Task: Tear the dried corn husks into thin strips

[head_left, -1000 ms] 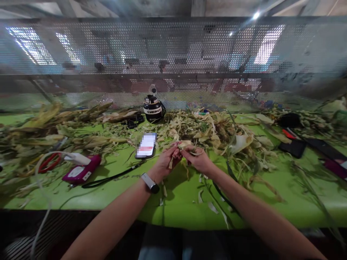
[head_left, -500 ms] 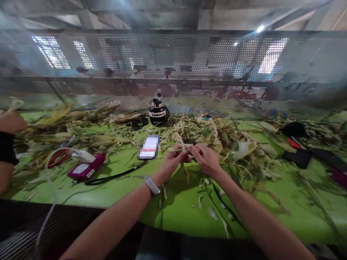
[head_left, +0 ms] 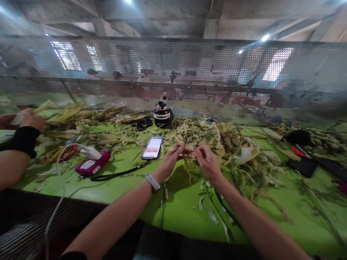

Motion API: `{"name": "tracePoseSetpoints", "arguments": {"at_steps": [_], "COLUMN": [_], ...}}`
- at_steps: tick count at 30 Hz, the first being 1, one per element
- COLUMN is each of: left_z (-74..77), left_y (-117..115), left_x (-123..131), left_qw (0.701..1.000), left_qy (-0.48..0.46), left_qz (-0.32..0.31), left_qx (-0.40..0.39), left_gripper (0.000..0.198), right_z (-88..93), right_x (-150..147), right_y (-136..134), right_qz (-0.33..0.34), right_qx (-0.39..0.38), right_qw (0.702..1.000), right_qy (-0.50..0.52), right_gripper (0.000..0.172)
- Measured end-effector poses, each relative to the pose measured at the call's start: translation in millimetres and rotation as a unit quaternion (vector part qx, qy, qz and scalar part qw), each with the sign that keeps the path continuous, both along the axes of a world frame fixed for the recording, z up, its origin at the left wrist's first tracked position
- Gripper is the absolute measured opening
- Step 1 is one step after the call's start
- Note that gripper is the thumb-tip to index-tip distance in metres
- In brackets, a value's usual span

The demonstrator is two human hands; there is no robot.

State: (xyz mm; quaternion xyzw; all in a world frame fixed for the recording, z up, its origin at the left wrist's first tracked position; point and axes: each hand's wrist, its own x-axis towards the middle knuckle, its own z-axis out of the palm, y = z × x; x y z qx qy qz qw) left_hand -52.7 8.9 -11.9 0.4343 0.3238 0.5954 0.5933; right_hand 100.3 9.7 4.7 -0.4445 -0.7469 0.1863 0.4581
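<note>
My left hand (head_left: pixel 173 161), with a pale band on its wrist, pinches a thin strip of dried corn husk (head_left: pixel 187 169) that hangs down below the fingers. Just to its right, my right hand (head_left: pixel 207 161) has thumb and fingertips pressed together. What they hold, if anything, is too small to make out. A small gap with a bit of pale husk lies between the two hands. Behind them spreads a heap of torn husks (head_left: pixel 245 153). The phone (head_left: pixel 152 148) with its lit screen lies left of my left hand.
A green-covered table (head_left: pixel 184 211) carries husk scraps. Left are a magenta box (head_left: pixel 93 164) with a white plug and cable, and red-handled scissors (head_left: pixel 67 153). A black jug (head_left: pixel 162 115) stands by the perforated screen (head_left: pixel 173 57). Another person's hand (head_left: pixel 34 119) works at far left.
My hands have drawn slightly apart, the right one moving off from the left. The view has shifted, showing more of the other person's hands at left.
</note>
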Motion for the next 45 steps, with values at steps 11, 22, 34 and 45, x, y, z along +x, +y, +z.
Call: {"name": "tracePoseSetpoints", "arguments": {"at_steps": [11, 22, 34, 45], "left_z": [7.2, 9.7, 8.1, -1.0], "left_y": [2, 0, -5, 8], "left_x": [-1, -1, -1, -8], "left_qw": [0.997, 0.995, 0.997, 0.983], "left_qy": [-0.036, 0.043, 0.072, 0.135], "left_qz": [0.061, 0.075, 0.017, 0.118], "left_qx": [-0.019, -0.04, 0.019, 0.045], "left_gripper": [0.042, 0.026, 0.018, 0.021], "right_z": [-19.5, -0.6, -8.7, -7.9], "right_x": [-15, -4, -7, -4], "right_y": [3, -5, 2, 4], "right_qz": [0.144, -0.032, -0.043, -0.013], "right_qx": [-0.175, 0.174, 0.012, -0.018], "right_qw": [0.974, 0.971, 0.997, 0.999], "right_qy": [0.02, -0.16, -0.055, -0.028], "right_gripper": [0.012, 0.021, 0.023, 0.025]}}
